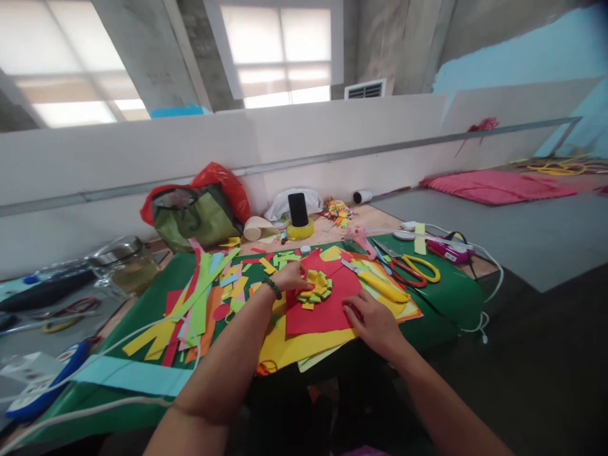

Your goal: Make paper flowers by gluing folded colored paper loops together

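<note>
Well, from where I stand, the counter [375, 220] is mostly hidden under a green cover [444, 320], which lies bare toward its right front corner. Paper strips [198, 316] crowd its left half; a red sheet [327, 322] sits mid-cover over a yellow sheet [294, 348] that pokes out along the front. Scissors [430, 271] and a yellow cutter [386, 289] close in the right side, so the open room is the red surface in front of the ring and to its right. The right grip [375, 322] rests near the red sheet's right edge, fingers curled; whether it grasps anything, I can't tell. The left grip [288, 277] touches the left rim of a yellow-green paper ring [323, 290], though I can't tell if it pinches it. That ring lies flat on the red sheet, roughly round, folded tabs pointing outward; I can't single out a long axis.
</note>
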The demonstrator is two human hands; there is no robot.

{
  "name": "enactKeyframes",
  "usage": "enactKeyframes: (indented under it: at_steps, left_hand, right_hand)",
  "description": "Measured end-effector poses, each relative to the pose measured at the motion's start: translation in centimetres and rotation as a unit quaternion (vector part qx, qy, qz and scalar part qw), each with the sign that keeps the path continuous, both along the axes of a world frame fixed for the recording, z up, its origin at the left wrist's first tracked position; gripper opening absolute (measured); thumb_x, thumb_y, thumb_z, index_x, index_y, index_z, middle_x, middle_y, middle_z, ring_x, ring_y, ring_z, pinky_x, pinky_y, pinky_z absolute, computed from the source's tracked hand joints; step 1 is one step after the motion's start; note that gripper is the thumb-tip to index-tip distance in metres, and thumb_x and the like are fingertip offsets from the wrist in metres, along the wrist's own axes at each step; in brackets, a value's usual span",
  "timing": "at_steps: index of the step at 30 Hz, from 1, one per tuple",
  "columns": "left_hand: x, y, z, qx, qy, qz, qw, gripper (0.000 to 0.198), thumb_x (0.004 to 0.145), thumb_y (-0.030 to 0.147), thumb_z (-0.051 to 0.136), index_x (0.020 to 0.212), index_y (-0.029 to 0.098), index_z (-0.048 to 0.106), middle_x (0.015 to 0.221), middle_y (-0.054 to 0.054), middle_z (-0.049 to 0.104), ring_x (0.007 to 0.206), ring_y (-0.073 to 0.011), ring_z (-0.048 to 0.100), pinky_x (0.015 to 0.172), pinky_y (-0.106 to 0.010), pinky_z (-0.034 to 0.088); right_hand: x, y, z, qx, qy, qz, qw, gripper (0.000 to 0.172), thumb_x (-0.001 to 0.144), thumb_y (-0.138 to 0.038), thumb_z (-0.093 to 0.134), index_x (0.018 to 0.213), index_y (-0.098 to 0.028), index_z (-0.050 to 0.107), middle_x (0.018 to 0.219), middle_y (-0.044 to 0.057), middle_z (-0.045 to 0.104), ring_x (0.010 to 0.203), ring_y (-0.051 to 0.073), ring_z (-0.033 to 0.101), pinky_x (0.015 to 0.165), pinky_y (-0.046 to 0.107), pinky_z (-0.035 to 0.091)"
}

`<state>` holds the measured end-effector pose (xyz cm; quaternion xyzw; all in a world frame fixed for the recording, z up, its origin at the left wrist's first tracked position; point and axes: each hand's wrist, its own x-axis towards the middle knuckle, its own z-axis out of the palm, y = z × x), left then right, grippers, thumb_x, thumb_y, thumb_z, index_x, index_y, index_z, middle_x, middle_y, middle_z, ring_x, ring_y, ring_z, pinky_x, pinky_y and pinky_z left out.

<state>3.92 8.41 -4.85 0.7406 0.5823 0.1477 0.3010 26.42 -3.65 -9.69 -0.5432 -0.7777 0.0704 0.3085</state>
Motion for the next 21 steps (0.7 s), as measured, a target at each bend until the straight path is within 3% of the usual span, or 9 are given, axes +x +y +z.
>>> enactKeyframes:
  at_steps: [6,10,12,14,17,19,21]
  left_hand:
    - [-1.7,-0.5,1.9,-0.030,-0.092,-0.013,0.995,0.026,0.058,0.035,0.073,0.061,0.015,0.057,0.052,0.003,0.052,0.051,-0.0115,0.049,0.047,-0.023,0.032]
    - [-3.0,-1.3,4.0,-0.018,-0.165,-0.018,0.986,0.027,0.065,0.041,0.067,0.072,0.015,0.062,0.064,-0.001,0.060,0.060,-0.0133,0.055,0.050,-0.022,0.037]
    - [-3.2,-1.8,4.7,-0.015,-0.191,-0.030,0.981,0.028,0.065,0.041,0.068,0.075,0.015,0.062,0.068,-0.002,0.062,0.067,-0.0152,0.059,0.054,-0.023,0.041]
    - [-3.0,-2.3,5.3,-0.022,-0.206,-0.048,0.977,0.028,0.062,0.040,0.070,0.071,0.016,0.060,0.066,-0.002,0.061,0.067,-0.0159,0.059,0.054,-0.023,0.042]
    - [-2.3,-3.3,5.7,-0.046,-0.209,-0.079,0.974,0.029,0.057,0.039,0.074,0.064,0.017,0.057,0.060,-0.001,0.058,0.060,-0.0155,0.057,0.051,-0.025,0.041]
    - [-2.0,-3.9,5.9,-0.033,-0.201,-0.087,0.975,0.029,0.056,0.038,0.075,0.061,0.017,0.055,0.056,-0.001,0.056,0.056,-0.0151,0.055,0.049,-0.026,0.043]
    - [-2.1,-4.1,6.0,0.030,-0.186,-0.072,0.979,0.027,0.057,0.035,0.076,0.059,0.017,0.055,0.056,-0.002,0.058,0.054,-0.0157,0.056,0.050,-0.028,0.047]
  right_hand:
    - [0.1,-0.1,-0.2,-0.014,0.050,0.027,0.998,0.030,0.093,-0.032,0.042,0.096,-0.019,0.069,0.092,0.008,0.065,0.070,0.018,0.063,0.064,0.031,0.049]
    - [1.6,-0.4,0.7,-0.050,0.134,0.068,0.987,0.031,0.090,-0.040,0.048,0.100,-0.018,0.068,0.091,0.009,0.067,0.071,0.019,0.064,0.065,0.033,0.052]
    - [2.7,-0.3,2.7,-0.033,0.178,0.073,0.981,0.034,0.090,-0.045,0.049,0.104,-0.020,0.067,0.095,0.009,0.069,0.079,0.021,0.065,0.072,0.035,0.054]
    - [3.2,0.2,5.7,0.034,0.223,0.074,0.971,0.040,0.092,-0.051,0.046,0.111,-0.022,0.065,0.110,0.010,0.069,0.101,0.024,0.064,0.090,0.039,0.050]
    - [1.5,2.7,10.6,0.107,0.265,0.155,0.945,0.062,0.090,-0.067,0.038,0.129,-0.022,0.057,0.136,0.012,0.057,0.128,0.026,0.049,0.108,0.044,0.036]
    - [-1.1,5.2,12.8,0.037,0.273,0.213,0.937,0.077,0.087,-0.077,0.026,0.131,-0.022,0.056,0.135,0.013,0.058,0.127,0.026,0.051,0.106,0.045,0.039]
    - [-3.8,7.6,13.5,-0.136,0.260,0.270,0.917,0.087,0.088,-0.075,0.006,0.124,-0.018,0.061,0.117,0.014,0.068,0.114,0.025,0.060,0.098,0.042,0.045]
